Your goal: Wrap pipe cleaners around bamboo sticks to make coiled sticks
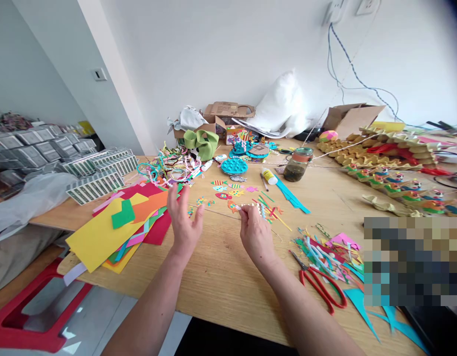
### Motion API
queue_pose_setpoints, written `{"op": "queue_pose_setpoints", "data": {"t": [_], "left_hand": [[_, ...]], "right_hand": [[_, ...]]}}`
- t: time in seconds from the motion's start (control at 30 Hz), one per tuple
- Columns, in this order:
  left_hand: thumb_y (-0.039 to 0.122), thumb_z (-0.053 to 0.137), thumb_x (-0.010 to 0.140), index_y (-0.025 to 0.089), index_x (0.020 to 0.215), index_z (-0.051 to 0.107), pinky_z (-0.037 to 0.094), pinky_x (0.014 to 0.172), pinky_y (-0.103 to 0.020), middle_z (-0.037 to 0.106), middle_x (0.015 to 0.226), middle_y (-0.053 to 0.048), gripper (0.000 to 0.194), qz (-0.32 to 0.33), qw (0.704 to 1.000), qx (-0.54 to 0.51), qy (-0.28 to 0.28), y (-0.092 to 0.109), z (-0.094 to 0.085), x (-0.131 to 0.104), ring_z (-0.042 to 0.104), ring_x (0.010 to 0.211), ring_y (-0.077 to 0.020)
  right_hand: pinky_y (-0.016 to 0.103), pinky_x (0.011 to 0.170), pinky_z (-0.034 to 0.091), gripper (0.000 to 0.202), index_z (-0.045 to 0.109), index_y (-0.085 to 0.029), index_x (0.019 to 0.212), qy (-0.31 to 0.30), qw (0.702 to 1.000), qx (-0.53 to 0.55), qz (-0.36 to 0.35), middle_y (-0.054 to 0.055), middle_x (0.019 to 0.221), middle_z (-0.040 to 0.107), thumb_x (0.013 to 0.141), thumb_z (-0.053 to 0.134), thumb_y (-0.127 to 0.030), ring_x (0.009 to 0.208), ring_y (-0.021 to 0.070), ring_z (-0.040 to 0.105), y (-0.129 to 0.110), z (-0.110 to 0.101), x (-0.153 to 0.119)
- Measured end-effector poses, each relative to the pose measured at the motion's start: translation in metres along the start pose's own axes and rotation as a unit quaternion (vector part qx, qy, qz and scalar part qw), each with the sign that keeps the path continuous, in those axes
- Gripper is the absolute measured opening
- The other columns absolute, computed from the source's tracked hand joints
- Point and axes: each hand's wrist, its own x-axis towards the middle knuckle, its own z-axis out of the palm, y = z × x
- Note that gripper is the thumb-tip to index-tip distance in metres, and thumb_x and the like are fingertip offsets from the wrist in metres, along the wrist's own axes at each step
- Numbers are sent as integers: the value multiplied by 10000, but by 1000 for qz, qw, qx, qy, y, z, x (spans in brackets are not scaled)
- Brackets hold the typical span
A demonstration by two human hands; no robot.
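My left hand point(184, 217) is raised over the table beside the coloured sheets, its fingers apart and nothing in it. My right hand point(255, 230) is closed in a pinch near an orange paper fish point(232, 206); a small pale bit shows at its fingertips, too small to name. Several paper fish lie just beyond, among them a red one point(223, 196) and a pink one point(251, 189). Small coloured dots point(204, 201) are scattered between the hands. Thin paper strips point(275, 210) lie right of my right hand.
Coloured sheets point(102, 237) are spread at the left. Red-handled scissors point(319, 284) and paper scraps point(325, 257) lie at the right front. A glue bottle point(269, 176), a jar point(298, 164) and a blue dotted disc point(234, 167) stand further back. Egg-carton trays point(395, 148) fill the back right.
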Motion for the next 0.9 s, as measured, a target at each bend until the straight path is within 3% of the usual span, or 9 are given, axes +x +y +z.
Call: {"op": "queue_pose_setpoints", "data": {"t": [0.1,0.17,0.23,0.33,0.4,0.5,0.57,0.67,0.9], "left_hand": [[357,595,764,267,1061,638,157,1077,-467,532,1257,-64,314,65,978,15,-196,10,9,-10,289,1293,-286],[350,586,770,258,939,685,282,1004,-460,648,1003,-95,217,51,962,0,-269,11,17,-15,496,1075,-288],[356,601,758,242,830,700,385,895,-410,658,834,-95,167,7,962,-9,-272,9,22,-17,559,895,-256],[377,625,731,191,755,671,457,597,-293,622,710,-63,194,-127,954,-63,-263,8,23,-14,564,646,-170],[378,652,699,157,792,643,384,423,-226,602,697,-36,239,-236,918,-146,-282,8,19,-11,531,517,-116],[330,706,643,143,975,616,289,333,-176,594,741,-13,392,-336,853,-261,-301,8,15,-10,510,454,-70],[293,719,633,158,1104,582,256,319,-162,584,737,3,508,-358,832,-296,-304,7,15,-11,493,436,-48],[275,722,639,163,1140,581,247,321,-157,582,729,4,533,-367,825,-305,-304,2,15,-14,483,434,-35],[288,722,643,146,1068,636,259,328,-155,605,739,-21,456,-355,841,-282,-294,-7,15,-16,491,444,-40]], "right_hand": [[257,565,347,174,493,-172,897,-1,1000,23,-15,53,697,592,923,329,-226,627,171,545,-3,1,-1],[256,564,354,180,503,-173,894,-1,999,35,-6,58,716,602,920,335,-233,635,170,552,-4,0,-1],[253,545,354,192,518,-172,887,-4,998,48,29,56,721,608,915,349,-258,603,160,549,-3,-3,0],[241,523,368,219,548,-180,854,-4,989,95,115,34,686,607,901,381,-315,547,139,545,1,-9,5],[231,492,388,246,566,-183,809,-24,972,159,173,25,653,605,881,407,-355,507,127,552,4,-10,8],[213,392,395,257,595,-174,766,-113,923,270,250,1,565,571,818,483,-400,415,116,540,4,-7,8],[205,337,392,257,610,-163,756,-158,889,327,279,-11,527,546,768,533,-408,388,115,530,2,-3,7],[196,309,406,244,610,-151,734,-184,856,383,294,-17,511,537,723,574,-392,392,110,522,-2,1,5],[182,325,421,199,601,-145,715,-187,830,432,301,-21,496,532,701,597,-344,389,84,488,-5,1,6]]}}
